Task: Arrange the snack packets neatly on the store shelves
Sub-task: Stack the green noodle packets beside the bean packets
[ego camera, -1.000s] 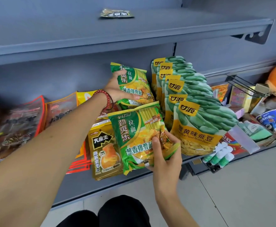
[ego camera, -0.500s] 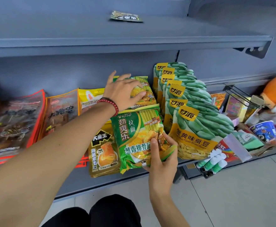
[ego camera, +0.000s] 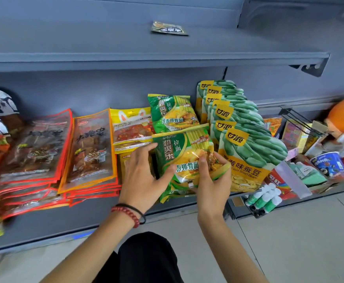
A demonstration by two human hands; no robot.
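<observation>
The lower shelf (ego camera: 65,227) runs across the view from 9 to 3 o'clock, and its right part is filled by a stepped row of broad-bean packets (ego camera: 248,139) receding toward 12. Just left of that row a rear green noodle packet (ego camera: 171,113) stands against the back wall, and a front green noodle packet (ego camera: 183,156) of the same kind stands directly in front of it, at its 6 o'clock, overlapping its lower edge. The front packet's long axis lies close to the 12–6 line, the top leaning a touch toward 11, and its right edge touches the nearest bean packet at 3 o'clock. The right hand (ego camera: 212,180) grasps this packet from its 5 o'clock corner, with the thumb laid on the printed face and the fingers (ego camera: 221,160) curled round the right edge. The left hand (ego camera: 144,176) is released, its fingers splayed at the packet's 9 o'clock side; the thumb touches the lower left of the face and the forefinger reaches toward the top left corner. The packet thus sits between both hands, at 2 o'clock from the left palm and 11 from the right. Squaring it likely means pushing toward 12 until it lies flush on its twin, and the right hand is better placed to drive that.
</observation>
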